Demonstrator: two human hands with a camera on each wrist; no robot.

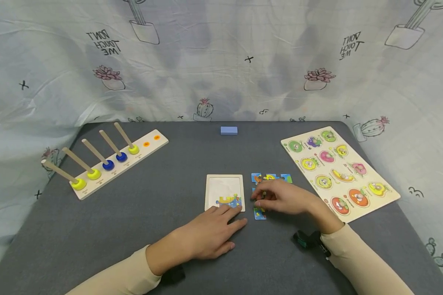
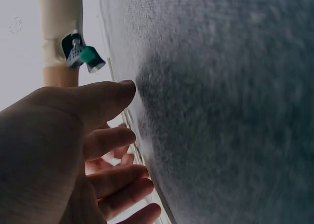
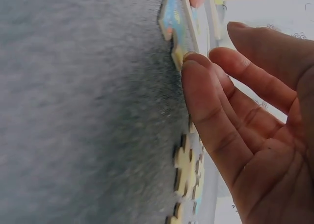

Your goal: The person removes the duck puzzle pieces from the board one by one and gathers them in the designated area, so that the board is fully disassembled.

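Observation:
A wooden puzzle tray lies mid-table, with a few joined blue and yellow pieces in its lower right part. My left hand rests at the tray's near edge, its fingers spread and fingertips over the rim. To the right, my right hand hovers over loose jigsaw pieces, hiding some of them. Thumb and fingers are bent and apart, with nothing visible between them. One jigsaw piece lies just past its fingertips in the right wrist view; more pieces are below the hand.
A fruit knob puzzle board lies at the right. On the left stands a pegged wooden counting board with yellow and blue rings. A small blue block sits at the table's far edge, before a patterned cloth.

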